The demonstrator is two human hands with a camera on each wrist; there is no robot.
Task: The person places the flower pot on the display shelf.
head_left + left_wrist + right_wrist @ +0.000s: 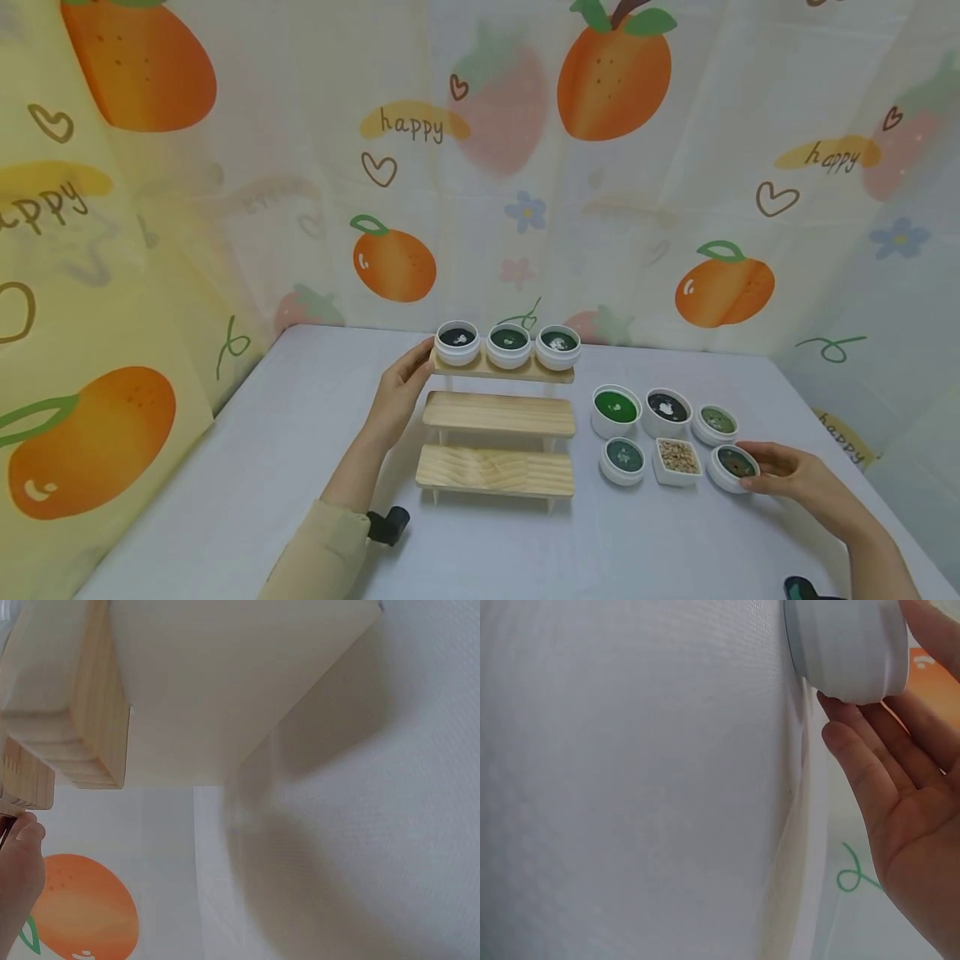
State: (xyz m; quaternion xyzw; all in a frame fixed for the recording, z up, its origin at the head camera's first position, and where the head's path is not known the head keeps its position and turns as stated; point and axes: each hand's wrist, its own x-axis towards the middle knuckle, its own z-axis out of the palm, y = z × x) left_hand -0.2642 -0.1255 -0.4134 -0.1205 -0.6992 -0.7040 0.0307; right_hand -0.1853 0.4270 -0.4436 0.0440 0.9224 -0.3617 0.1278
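Left hand (395, 402), half-curled, grips the tiered wooden stand (498, 414) at its ten o'clock; right hand (808, 485) pinches a round white pot (730, 471) at three o'clock. Hold that pot level.

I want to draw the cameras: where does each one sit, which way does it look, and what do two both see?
Head: on the person's head, facing forward and down at the wooden stand and table; left hand, right hand and forearms show.
Left wrist: on that wrist, facing the stand close up; a bit of left hand shows.
Right wrist: on that wrist, facing a white pot; much of the right hand shows.
Shared: head and right wrist views both see that pot.
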